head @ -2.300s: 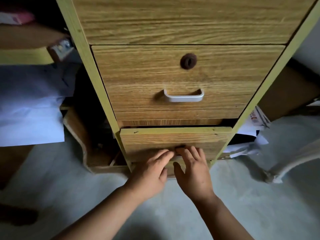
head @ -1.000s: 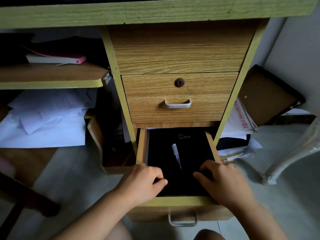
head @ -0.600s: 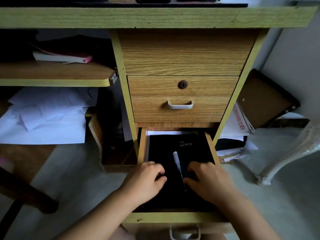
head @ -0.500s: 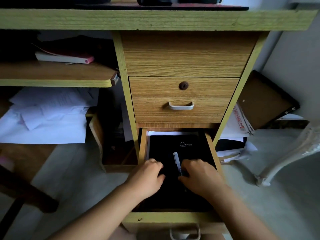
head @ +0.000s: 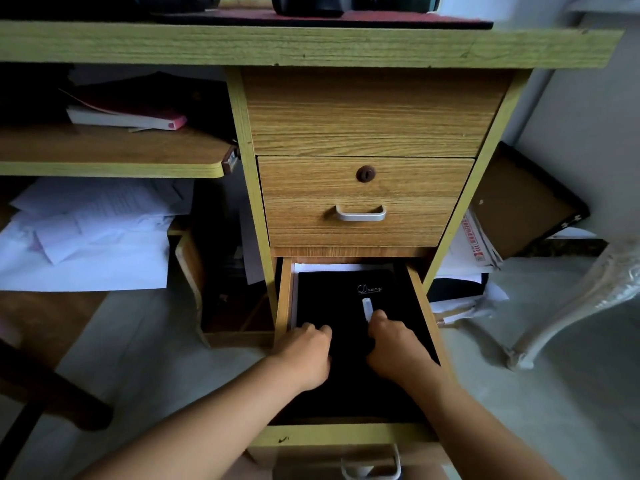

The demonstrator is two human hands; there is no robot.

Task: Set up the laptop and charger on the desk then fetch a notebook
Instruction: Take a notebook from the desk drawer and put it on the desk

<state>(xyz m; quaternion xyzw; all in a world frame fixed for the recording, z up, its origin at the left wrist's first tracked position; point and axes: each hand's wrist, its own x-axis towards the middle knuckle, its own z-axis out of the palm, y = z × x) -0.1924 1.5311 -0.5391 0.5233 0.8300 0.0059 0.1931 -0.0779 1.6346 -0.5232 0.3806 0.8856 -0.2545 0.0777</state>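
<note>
The bottom wooden drawer with yellow-green edging (head: 284, 299) stands pulled out beneath the closed middle drawer with the pale metal handle (head: 360, 213). Inside it lies the flat black notebook with silver script on its cover (head: 332, 299), filling nearly the whole drawer floor, its long axis running from 6 o'clock to 12 o'clock, away from the person. A slim white pen (head: 366, 308) rests on the cover along the same axis, just below the script. The left hand (head: 306, 355) sits on the cover near its 9 o'clock edge, fingers curled narrow; whether they hook the edge cannot be told. The right hand (head: 394, 348) lies at about 3 o'clock from the left, fingers curled, its fingertips (head: 379, 317) touching the near end of the pen; an actual pinch cannot be confirmed. Both hands are on the notebook, so neither has further to reach. The right hand is nearer the pen, which extends toward 12 o'clock from it. Judgement: the lift turns on the loose pen, which could roll off unless secured first.
</note>
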